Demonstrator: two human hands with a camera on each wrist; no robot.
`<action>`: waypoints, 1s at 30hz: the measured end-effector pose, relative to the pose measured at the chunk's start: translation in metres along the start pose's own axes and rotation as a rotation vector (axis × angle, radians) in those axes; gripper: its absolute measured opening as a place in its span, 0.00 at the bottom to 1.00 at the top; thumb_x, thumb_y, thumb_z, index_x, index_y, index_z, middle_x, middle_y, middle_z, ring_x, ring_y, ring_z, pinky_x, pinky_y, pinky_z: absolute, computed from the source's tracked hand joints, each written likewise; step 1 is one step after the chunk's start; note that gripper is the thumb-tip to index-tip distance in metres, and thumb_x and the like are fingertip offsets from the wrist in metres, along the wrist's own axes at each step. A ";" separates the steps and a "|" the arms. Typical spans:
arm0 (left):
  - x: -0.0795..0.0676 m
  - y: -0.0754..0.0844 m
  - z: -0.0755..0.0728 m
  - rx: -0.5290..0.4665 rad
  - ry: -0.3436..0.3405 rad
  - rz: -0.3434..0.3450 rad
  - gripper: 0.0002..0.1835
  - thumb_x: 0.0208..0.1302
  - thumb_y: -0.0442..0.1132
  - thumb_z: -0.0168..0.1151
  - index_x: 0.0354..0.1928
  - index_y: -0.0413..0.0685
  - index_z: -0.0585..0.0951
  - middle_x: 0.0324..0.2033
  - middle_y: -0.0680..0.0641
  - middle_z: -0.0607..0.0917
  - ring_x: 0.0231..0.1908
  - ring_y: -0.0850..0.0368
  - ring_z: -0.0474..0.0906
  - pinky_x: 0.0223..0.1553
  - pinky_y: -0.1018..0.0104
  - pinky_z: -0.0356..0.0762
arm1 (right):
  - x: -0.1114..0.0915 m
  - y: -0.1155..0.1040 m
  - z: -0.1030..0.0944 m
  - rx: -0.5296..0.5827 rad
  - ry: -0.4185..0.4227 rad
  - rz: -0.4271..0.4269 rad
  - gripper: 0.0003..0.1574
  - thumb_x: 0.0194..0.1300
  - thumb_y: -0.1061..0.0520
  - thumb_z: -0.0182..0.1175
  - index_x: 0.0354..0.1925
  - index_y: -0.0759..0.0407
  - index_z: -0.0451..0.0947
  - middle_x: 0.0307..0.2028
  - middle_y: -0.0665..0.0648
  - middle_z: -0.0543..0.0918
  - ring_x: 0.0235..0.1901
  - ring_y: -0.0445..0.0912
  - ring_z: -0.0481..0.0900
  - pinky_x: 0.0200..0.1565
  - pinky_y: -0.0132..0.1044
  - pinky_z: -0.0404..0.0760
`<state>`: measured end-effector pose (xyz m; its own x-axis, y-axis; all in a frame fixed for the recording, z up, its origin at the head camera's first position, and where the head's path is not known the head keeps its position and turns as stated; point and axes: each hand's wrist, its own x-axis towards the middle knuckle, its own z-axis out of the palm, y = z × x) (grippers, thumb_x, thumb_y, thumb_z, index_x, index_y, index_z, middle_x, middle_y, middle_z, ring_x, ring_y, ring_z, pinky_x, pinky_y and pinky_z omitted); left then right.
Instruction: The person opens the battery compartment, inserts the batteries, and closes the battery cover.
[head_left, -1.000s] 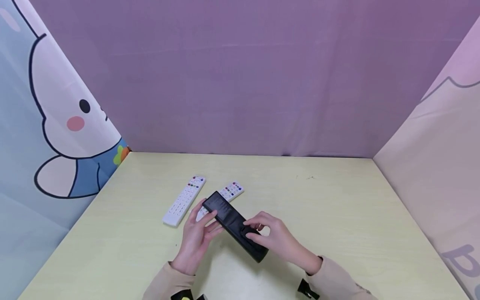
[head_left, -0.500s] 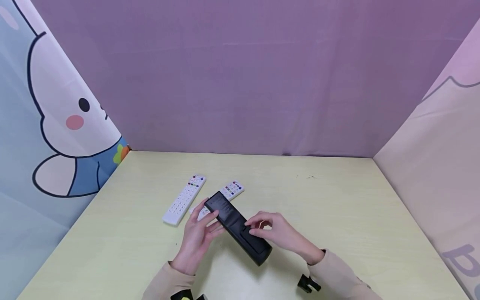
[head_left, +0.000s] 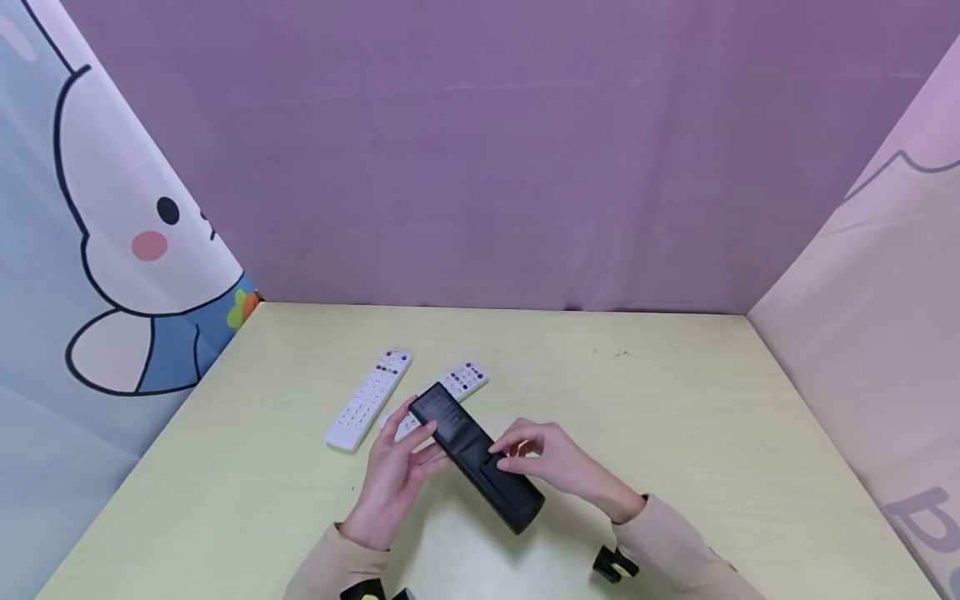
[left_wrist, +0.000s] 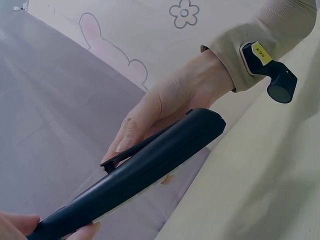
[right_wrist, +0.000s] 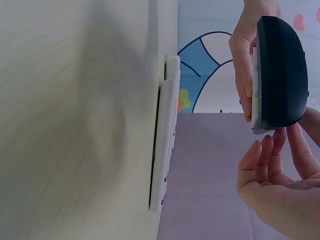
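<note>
My left hand [head_left: 390, 483] grips a black remote control [head_left: 459, 437] near its far end, thumb on top and fingers underneath. The remote is held above the table, tilted, with its back facing up. On the lower half of that back is the battery cover [head_left: 516, 490]. My right hand [head_left: 558, 467] pinches the cover's edge between thumb and index finger, near the middle of the remote. In the left wrist view, this end of the cover [left_wrist: 131, 151] stands raised off the body, while its other end lies close to the remote's tip.
Two white remotes with buttons up lie on the table [head_left: 675, 467] behind the left hand: one at the left [head_left: 369, 400], the other [head_left: 465, 379] partly hidden by the black remote. A purple curtain [head_left: 480, 167] hangs behind, with printed cloth at both sides.
Since a second ago the black remote's near end has shifted slightly right and down, and my right fingertips slightly right. Over the last half second almost nothing has moved.
</note>
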<state>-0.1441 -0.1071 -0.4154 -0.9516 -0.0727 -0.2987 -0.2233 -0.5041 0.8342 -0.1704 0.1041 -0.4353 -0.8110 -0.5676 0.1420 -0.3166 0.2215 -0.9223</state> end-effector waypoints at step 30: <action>-0.004 -0.002 0.002 0.023 -0.031 0.013 0.32 0.56 0.24 0.51 0.63 0.49 0.60 0.30 0.47 0.79 0.28 0.54 0.80 0.26 0.68 0.82 | -0.006 -0.007 0.020 0.314 0.156 0.268 0.17 0.50 0.60 0.64 0.37 0.69 0.74 0.32 0.51 0.78 0.27 0.41 0.78 0.32 0.30 0.77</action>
<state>-0.1402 -0.1038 -0.4145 -0.9605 -0.0518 -0.2735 -0.2156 -0.4832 0.8486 -0.1538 0.0899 -0.4371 -0.9163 -0.3909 -0.0871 0.0609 0.0790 -0.9950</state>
